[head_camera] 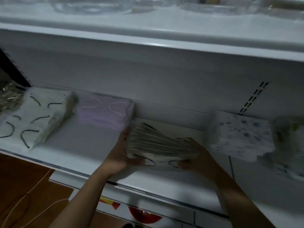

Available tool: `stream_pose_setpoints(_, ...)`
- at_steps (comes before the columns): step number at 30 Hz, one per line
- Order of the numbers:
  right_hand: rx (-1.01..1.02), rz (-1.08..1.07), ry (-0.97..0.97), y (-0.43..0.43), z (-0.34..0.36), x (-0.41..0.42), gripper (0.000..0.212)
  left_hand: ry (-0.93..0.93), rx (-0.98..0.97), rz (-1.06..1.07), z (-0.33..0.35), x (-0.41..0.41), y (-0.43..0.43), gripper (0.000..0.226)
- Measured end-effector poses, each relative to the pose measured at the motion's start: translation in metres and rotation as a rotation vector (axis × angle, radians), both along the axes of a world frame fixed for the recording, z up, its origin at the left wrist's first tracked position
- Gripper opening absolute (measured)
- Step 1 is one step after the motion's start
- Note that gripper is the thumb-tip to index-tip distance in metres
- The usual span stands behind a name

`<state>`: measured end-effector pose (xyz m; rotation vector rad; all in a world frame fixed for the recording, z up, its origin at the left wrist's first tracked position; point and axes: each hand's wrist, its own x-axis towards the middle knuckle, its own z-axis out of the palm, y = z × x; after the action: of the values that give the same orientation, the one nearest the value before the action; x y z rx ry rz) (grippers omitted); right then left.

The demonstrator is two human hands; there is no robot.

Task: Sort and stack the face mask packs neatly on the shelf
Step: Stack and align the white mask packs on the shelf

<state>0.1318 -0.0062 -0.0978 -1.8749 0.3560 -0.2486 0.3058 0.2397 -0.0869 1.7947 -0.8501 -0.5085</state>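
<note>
A white shelf (82, 145) runs across a dim store unit, with a second shelf (148, 38) above it carrying clear containers. Brown floor and a white cable show below.

In the head view, which is blurred, sorted piles sit along the shelf. A white pile (37, 116) with black ear loops is at the left and a lilac pile (105, 111) is beside it. A speckled pile (241, 134) lies well to the right.

Between the lilac and speckled piles is the stack (161, 145) now being handled. It is tilted so its edges fan toward the camera. The left hand (121, 153) grips its left end, thumb curled under the front edge. The right hand (195, 155) clasps the right end the same way. I cannot tell whether the stack's base touches the shelf.

The fan is the likely danger. The packs look slick and unevenly aligned, so a looser squeeze could let the middle ones slide out and spill over the front lip. The left hand is also just beside the lilac pile, and squaring the stack leftward could knock that pile askew.
</note>
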Motion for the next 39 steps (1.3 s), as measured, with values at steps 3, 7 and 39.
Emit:
stream_pose_setpoints(3,-0.036,0.005,0.017,-0.003,0.003,0.001,0.064,0.024,0.001,-0.008,-0.001,0.003,-0.005,0.123)
stream_pose_setpoints(7,-0.006,-0.014,0.044,0.000,0.010,-0.004,0.065,0.031,0.004,-0.059,-0.001,0.007,-0.005,0.136)
stream_pose_setpoints(39,0.000,-0.514,-0.029,0.044,0.017,-0.044,0.097,0.051,-0.093,-0.063,0.003,-0.018,-0.021,0.084)
